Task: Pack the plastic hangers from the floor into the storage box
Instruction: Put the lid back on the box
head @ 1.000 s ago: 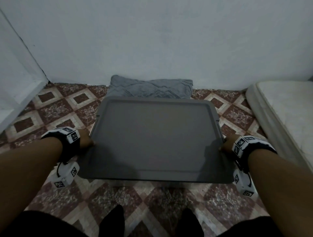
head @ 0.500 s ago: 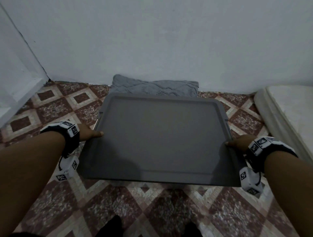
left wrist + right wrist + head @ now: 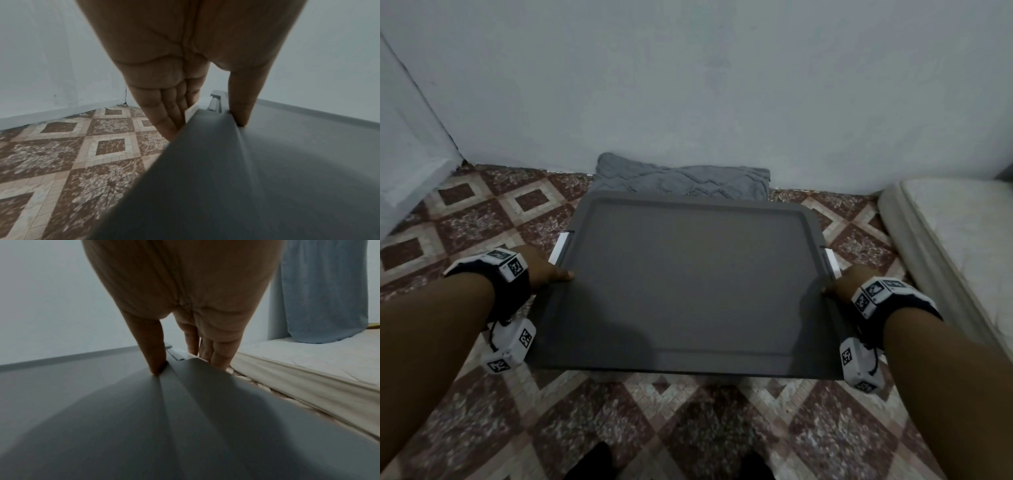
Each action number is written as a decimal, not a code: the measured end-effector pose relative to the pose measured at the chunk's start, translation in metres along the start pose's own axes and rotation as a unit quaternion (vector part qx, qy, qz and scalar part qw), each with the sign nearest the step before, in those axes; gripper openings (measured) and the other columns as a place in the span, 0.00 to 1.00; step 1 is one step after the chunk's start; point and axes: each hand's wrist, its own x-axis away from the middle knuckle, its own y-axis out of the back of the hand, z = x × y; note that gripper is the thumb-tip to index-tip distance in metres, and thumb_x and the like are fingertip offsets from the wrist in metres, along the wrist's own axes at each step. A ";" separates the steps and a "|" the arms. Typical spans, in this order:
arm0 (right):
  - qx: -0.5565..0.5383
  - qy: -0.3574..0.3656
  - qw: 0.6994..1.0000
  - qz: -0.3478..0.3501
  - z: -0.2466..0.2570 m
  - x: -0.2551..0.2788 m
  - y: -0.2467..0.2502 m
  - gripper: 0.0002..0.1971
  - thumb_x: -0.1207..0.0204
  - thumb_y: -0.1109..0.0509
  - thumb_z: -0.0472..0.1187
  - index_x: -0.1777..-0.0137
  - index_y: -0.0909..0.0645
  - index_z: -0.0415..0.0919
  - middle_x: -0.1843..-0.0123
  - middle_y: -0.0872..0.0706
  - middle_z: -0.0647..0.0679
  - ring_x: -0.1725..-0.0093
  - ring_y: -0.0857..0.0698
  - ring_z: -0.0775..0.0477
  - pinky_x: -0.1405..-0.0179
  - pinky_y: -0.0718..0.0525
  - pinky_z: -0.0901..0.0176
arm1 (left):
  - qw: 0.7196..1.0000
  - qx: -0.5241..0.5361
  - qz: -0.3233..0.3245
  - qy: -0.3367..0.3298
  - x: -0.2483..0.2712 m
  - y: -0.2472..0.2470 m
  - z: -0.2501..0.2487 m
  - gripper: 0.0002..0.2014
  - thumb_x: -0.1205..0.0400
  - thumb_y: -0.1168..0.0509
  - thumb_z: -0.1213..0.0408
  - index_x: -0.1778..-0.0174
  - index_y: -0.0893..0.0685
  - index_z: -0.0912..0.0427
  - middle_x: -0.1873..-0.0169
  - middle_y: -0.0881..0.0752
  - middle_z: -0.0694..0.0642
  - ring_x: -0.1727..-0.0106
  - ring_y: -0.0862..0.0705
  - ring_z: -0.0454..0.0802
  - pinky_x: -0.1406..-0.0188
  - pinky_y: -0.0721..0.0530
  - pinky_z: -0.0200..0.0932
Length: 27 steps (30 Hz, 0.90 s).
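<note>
A flat grey lid (image 3: 688,284) fills the middle of the head view, above the tiled floor. My left hand (image 3: 544,270) grips its left edge, thumb on top and fingers under the rim (image 3: 168,116). On the opposite edge my right hand (image 3: 840,284) holds it the same way, thumb on top (image 3: 153,356). White latches (image 3: 560,248) (image 3: 831,263) show just ahead of each hand. The lid hides whatever is under it, and no hangers are in view.
A folded grey blanket (image 3: 681,180) lies against the far wall behind the lid. A mattress (image 3: 945,246) runs along the right, with a blue curtain (image 3: 324,288) over it. A white ledge (image 3: 410,178) stands at the left. My feet (image 3: 592,462) are at the near edge.
Both thumbs have come up onto the lid's top. The white latches at both sides have come into view, and the lid sits a little further from me.
</note>
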 end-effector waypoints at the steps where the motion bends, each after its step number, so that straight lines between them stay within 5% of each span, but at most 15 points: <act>1: 0.008 0.003 1.000 -0.003 0.001 -0.001 -0.002 0.27 0.31 0.20 0.51 0.39 0.19 0.33 0.64 0.23 0.46 0.59 0.22 0.42 0.56 0.23 0.55 | 1.000 0.000 -0.006 -0.001 0.000 -0.001 0.000 0.29 0.32 0.19 0.48 0.48 0.14 0.71 0.49 0.14 0.69 0.48 0.15 0.66 0.45 0.13 0.59; 7: 0.025 0.024 0.999 0.008 -0.002 -0.011 -0.006 0.27 0.31 0.19 0.50 0.37 0.18 0.36 0.46 0.15 0.39 0.50 0.18 0.38 0.46 0.18 0.53 | 0.999 -0.030 -0.017 -0.012 0.008 0.002 -0.006 0.30 0.27 0.22 0.52 0.35 0.17 0.67 0.43 0.15 0.67 0.45 0.16 0.65 0.42 0.15 0.57; 13: 0.017 0.016 1.000 -0.015 -0.004 -0.021 -0.010 0.24 0.33 0.18 0.48 0.41 0.17 0.36 0.64 0.23 0.47 0.64 0.23 0.44 0.56 0.22 0.56 | 0.993 -0.110 -0.018 -0.036 0.015 0.007 -0.012 0.26 0.23 0.27 0.47 0.35 0.15 0.62 0.42 0.14 0.62 0.45 0.15 0.61 0.41 0.15 0.51; 16: 0.032 0.035 0.998 -0.046 -0.005 -0.020 -0.010 0.17 0.31 0.21 0.47 0.46 0.15 0.38 0.60 0.18 0.45 0.62 0.18 0.42 0.61 0.23 0.59 | 0.990 -0.130 -0.026 -0.040 0.014 0.007 -0.015 0.25 0.23 0.27 0.47 0.38 0.14 0.62 0.44 0.13 0.61 0.47 0.15 0.60 0.45 0.16 0.48; 20: 0.055 0.037 0.994 -0.082 -0.005 -0.021 -0.012 0.10 0.30 0.27 0.46 0.65 0.21 0.41 0.68 0.20 0.47 0.72 0.21 0.47 0.77 0.29 0.64 | 0.986 -0.159 -0.031 -0.032 0.014 0.004 -0.018 0.25 0.22 0.29 0.45 0.38 0.15 0.62 0.46 0.15 0.60 0.52 0.18 0.58 0.54 0.20 0.44; 27: 0.062 0.033 0.996 -0.063 -0.006 -0.029 -0.021 0.12 0.32 0.24 0.42 0.68 0.26 0.41 0.73 0.21 0.47 0.79 0.21 0.49 0.86 0.32 0.65 | 0.981 -0.188 -0.048 -0.030 0.011 -0.002 -0.020 0.23 0.23 0.29 0.49 0.39 0.16 0.61 0.53 0.17 0.60 0.60 0.21 0.57 0.62 0.24 0.42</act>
